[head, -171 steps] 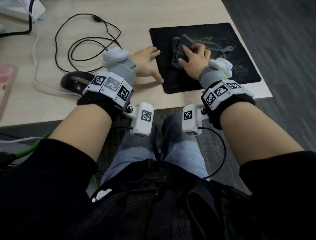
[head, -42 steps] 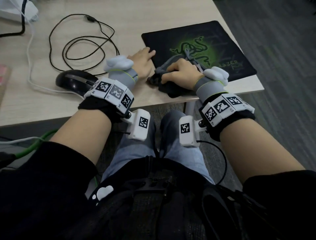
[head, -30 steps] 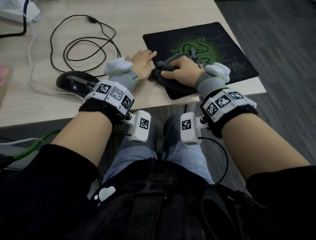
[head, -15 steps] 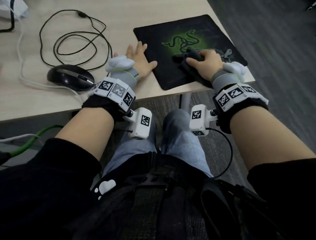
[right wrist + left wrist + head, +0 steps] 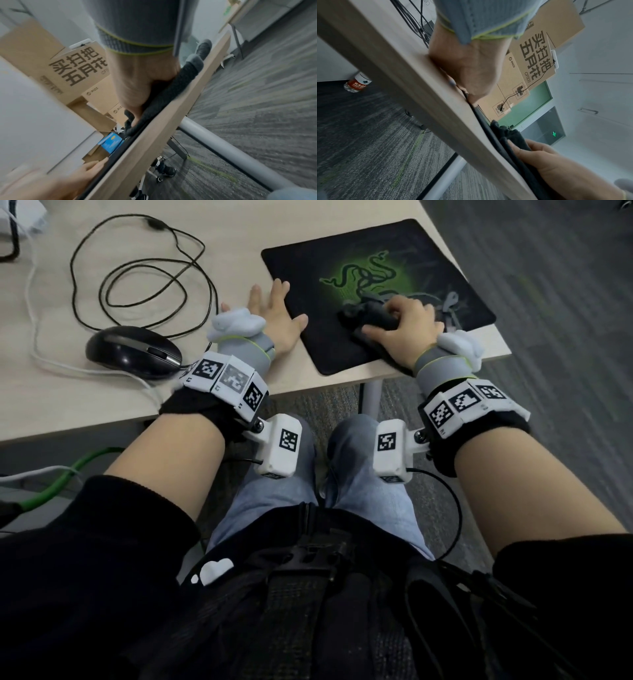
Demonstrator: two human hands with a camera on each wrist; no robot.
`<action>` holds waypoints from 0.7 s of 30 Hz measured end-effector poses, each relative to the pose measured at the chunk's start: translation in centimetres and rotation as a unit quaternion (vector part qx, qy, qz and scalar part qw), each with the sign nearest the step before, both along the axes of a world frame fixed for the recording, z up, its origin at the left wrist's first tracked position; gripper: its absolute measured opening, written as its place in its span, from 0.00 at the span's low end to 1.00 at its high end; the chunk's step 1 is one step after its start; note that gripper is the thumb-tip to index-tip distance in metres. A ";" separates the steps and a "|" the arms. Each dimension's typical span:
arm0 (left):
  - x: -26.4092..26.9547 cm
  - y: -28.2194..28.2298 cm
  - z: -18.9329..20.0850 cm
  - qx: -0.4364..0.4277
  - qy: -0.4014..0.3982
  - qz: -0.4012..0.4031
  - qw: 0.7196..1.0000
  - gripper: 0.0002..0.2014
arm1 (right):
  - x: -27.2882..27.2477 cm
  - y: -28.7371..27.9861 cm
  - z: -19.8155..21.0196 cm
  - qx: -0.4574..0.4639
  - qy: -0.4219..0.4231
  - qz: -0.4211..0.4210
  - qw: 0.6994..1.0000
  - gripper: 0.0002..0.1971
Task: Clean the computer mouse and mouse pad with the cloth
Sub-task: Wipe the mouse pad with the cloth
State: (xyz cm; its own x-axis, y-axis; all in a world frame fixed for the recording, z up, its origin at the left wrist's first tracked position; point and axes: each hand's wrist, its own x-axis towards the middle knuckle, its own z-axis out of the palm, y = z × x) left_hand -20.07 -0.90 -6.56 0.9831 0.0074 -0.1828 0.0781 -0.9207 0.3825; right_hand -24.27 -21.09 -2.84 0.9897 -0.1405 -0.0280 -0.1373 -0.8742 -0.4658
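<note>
A black mouse pad [image 5: 342, 261] with a green snake logo lies at the desk's right front corner. My right hand [image 5: 400, 325] grips a bunched dark grey cloth [image 5: 368, 314] and presses it on the pad's near right part; the cloth [image 5: 173, 94] also shows under my palm in the right wrist view. My left hand [image 5: 275, 309] lies flat with fingers spread at the pad's left edge, thumb on the pad. The black computer mouse [image 5: 132, 352] sits on the desk to the left of my left wrist, untouched.
A coiled black cable [image 5: 144, 272] and a white cable [image 5: 37, 350] lie on the wooden desk [image 5: 68, 405] behind and around the mouse. The desk edge is just under both wrists. Cardboard boxes [image 5: 536, 56] stand beyond the desk.
My right hand has carried the cloth across the pad from its left near corner to its right side, now drawn slightly back toward the middle. The left hand stays at the pad's left edge.
</note>
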 end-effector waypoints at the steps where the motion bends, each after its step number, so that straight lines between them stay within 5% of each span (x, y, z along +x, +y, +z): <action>1: -0.1 -0.1 0.1 0.004 0.002 0.000 1.000 0.34 | 0.0 0.0 0.2 -0.014 0.008 0.002 1.000 0.23; 6: -0.6 -0.4 0.6 0.028 0.002 0.000 1.000 0.33 | -1.2 2.9 0.5 -0.075 0.067 0.129 0.987 0.31; 12: -2.0 -0.8 1.6 0.046 -0.006 0.016 0.999 0.30 | -0.7 2.3 0.7 -0.019 0.022 0.060 0.998 0.23; 17: -2.2 -0.8 1.6 0.046 -0.007 0.013 0.999 0.31 | -1.5 2.8 1.1 -0.053 0.081 0.104 0.990 0.37; 21: -2.6 -0.8 1.8 0.051 -0.005 0.007 0.999 0.31 | -2.0 3.3 0.8 -0.056 0.077 0.105 0.990 0.37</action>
